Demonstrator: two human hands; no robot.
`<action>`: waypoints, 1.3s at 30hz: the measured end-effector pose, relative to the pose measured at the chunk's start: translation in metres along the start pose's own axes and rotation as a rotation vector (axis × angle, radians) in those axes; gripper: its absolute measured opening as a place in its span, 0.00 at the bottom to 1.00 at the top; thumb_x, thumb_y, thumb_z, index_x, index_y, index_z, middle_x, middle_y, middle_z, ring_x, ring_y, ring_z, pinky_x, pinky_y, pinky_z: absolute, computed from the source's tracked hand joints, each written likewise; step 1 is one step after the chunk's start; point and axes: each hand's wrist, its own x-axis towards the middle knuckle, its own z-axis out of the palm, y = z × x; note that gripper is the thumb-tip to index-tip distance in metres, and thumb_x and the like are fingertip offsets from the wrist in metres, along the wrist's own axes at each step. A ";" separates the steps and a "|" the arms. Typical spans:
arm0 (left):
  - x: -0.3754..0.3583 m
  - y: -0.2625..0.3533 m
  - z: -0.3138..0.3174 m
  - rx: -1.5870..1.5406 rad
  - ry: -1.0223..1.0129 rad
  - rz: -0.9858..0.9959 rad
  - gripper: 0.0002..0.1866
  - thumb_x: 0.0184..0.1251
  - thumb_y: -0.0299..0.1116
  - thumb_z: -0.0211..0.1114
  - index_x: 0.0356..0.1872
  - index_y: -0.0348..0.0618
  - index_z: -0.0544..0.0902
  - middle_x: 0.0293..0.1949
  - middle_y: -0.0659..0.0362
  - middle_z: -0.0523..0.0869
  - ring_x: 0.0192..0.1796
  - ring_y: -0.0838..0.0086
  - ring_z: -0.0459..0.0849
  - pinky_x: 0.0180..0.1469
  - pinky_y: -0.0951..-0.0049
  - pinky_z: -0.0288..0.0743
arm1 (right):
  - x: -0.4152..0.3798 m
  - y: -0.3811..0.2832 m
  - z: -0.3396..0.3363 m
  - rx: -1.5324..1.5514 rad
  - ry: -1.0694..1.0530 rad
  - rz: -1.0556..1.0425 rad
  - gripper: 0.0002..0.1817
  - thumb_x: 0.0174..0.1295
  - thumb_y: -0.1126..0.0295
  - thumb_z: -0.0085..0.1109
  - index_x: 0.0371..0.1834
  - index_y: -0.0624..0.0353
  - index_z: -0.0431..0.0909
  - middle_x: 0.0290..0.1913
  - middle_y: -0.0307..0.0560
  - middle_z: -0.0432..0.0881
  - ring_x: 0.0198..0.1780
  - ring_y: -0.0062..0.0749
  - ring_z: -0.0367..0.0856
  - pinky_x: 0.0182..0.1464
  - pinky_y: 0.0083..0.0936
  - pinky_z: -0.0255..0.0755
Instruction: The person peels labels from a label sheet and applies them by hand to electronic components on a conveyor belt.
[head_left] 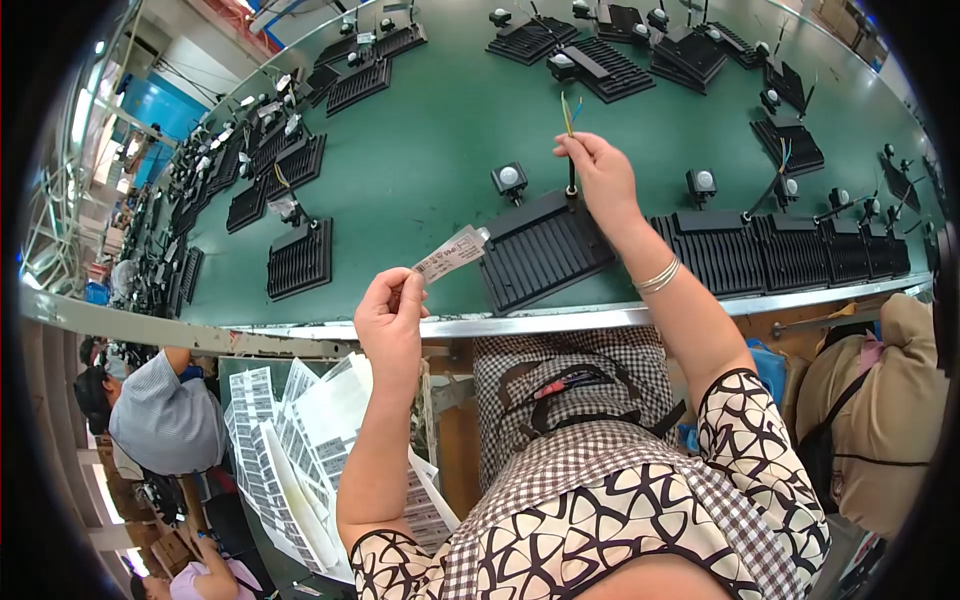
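My left hand (392,312) pinches one end of a grey printed label (452,254) between thumb and fingers. The label's far end reaches the left edge of a black finned floodlight (545,255), which lies fins up near the table's front edge. Standing up from this light is a short black cable (572,172) with yellow-green and blue wire ends. The fingers of my right hand (606,185) are closed on that cable near its top. A square motion sensor (508,180) with a white dome sticks out from the light's back side.
Finned floodlights (790,250) stand in a row to the right; another light (300,262) lies left. Several more spread over the green table (420,130). Printed label sheets (290,470) are piled below my left arm. Co-workers (165,415) sit on both sides.
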 end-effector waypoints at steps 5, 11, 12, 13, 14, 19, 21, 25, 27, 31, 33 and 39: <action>0.012 0.005 0.010 -0.028 -0.027 -0.014 0.04 0.71 0.26 0.63 0.38 0.37 0.82 0.28 0.66 0.80 0.27 0.86 0.74 0.30 0.84 0.69 | 0.047 -0.032 -0.026 0.013 -0.384 -0.001 0.13 0.66 0.63 0.61 0.39 0.62 0.87 0.30 0.38 0.85 0.29 0.19 0.74 0.34 0.19 0.69; 0.028 0.006 0.027 -0.069 -0.024 -0.022 0.04 0.71 0.27 0.63 0.38 0.37 0.82 0.28 0.65 0.80 0.27 0.86 0.74 0.30 0.84 0.68 | 0.056 -0.025 -0.037 0.412 -0.751 0.326 0.11 0.66 0.64 0.65 0.41 0.62 0.86 0.30 0.35 0.83 0.30 0.14 0.72 0.33 0.13 0.67; 0.033 0.007 0.032 -0.077 -0.023 -0.019 0.04 0.71 0.27 0.63 0.38 0.37 0.82 0.28 0.65 0.80 0.27 0.86 0.74 0.30 0.84 0.68 | 0.051 -0.027 -0.035 0.419 -0.725 0.298 0.11 0.67 0.64 0.62 0.41 0.61 0.86 0.30 0.34 0.82 0.30 0.14 0.71 0.33 0.14 0.65; 0.038 0.010 0.038 -0.084 -0.021 -0.018 0.04 0.71 0.27 0.63 0.38 0.37 0.82 0.28 0.65 0.80 0.27 0.86 0.74 0.30 0.84 0.68 | 0.046 -0.031 -0.034 0.308 -0.664 0.241 0.11 0.68 0.64 0.61 0.40 0.60 0.86 0.30 0.33 0.82 0.30 0.13 0.71 0.33 0.15 0.65; 0.043 0.015 0.045 -0.070 -0.014 0.003 0.04 0.71 0.27 0.63 0.38 0.36 0.82 0.27 0.65 0.80 0.27 0.86 0.74 0.30 0.84 0.67 | 0.042 -0.037 -0.032 0.198 -0.603 0.184 0.11 0.68 0.64 0.59 0.40 0.60 0.86 0.30 0.33 0.82 0.30 0.13 0.70 0.33 0.15 0.64; 0.076 0.017 0.081 -0.053 0.004 0.145 0.06 0.72 0.29 0.63 0.40 0.36 0.82 0.28 0.63 0.81 0.26 0.85 0.75 0.29 0.86 0.68 | 0.031 -0.043 -0.031 0.040 -0.494 0.089 0.12 0.71 0.65 0.55 0.41 0.60 0.85 0.30 0.33 0.81 0.30 0.13 0.71 0.34 0.15 0.67; 0.085 0.019 0.094 -0.042 0.012 0.181 0.06 0.73 0.29 0.63 0.40 0.36 0.82 0.28 0.64 0.80 0.26 0.86 0.75 0.29 0.86 0.68 | 0.030 -0.045 -0.033 0.058 -0.492 0.128 0.12 0.71 0.65 0.55 0.41 0.61 0.85 0.30 0.33 0.81 0.30 0.13 0.71 0.35 0.15 0.68; 0.091 0.020 0.108 -0.024 0.004 0.172 0.06 0.73 0.30 0.63 0.39 0.37 0.82 0.28 0.64 0.80 0.26 0.86 0.75 0.29 0.85 0.68 | 0.030 -0.043 -0.035 0.091 -0.491 0.156 0.12 0.71 0.64 0.55 0.41 0.61 0.85 0.30 0.33 0.81 0.30 0.13 0.72 0.35 0.14 0.69; 0.091 0.021 0.112 -0.005 -0.002 0.161 0.06 0.73 0.30 0.63 0.39 0.37 0.82 0.28 0.65 0.80 0.26 0.86 0.75 0.29 0.85 0.68 | 0.029 -0.039 -0.035 0.097 -0.477 0.141 0.13 0.71 0.63 0.56 0.41 0.60 0.85 0.30 0.32 0.81 0.28 0.13 0.70 0.32 0.15 0.66; 0.089 0.018 0.115 0.034 -0.023 0.162 0.07 0.72 0.31 0.63 0.39 0.37 0.82 0.27 0.65 0.80 0.26 0.86 0.75 0.29 0.85 0.68 | 0.028 -0.036 -0.035 0.104 -0.459 0.114 0.13 0.70 0.62 0.56 0.41 0.60 0.86 0.29 0.33 0.82 0.23 0.13 0.66 0.26 0.17 0.62; 0.088 0.017 0.117 0.049 -0.035 0.161 0.07 0.72 0.31 0.63 0.39 0.37 0.82 0.28 0.65 0.80 0.26 0.86 0.74 0.29 0.85 0.68 | 0.027 -0.036 -0.036 0.108 -0.461 0.114 0.13 0.70 0.62 0.56 0.41 0.60 0.86 0.29 0.33 0.83 0.23 0.13 0.67 0.26 0.17 0.63; 0.086 0.016 0.122 0.036 -0.060 0.171 0.07 0.72 0.30 0.63 0.38 0.37 0.82 0.27 0.65 0.80 0.26 0.87 0.74 0.29 0.85 0.68 | 0.026 -0.039 -0.039 0.137 -0.459 0.141 0.13 0.69 0.64 0.58 0.42 0.63 0.85 0.30 0.33 0.84 0.25 0.14 0.71 0.29 0.16 0.67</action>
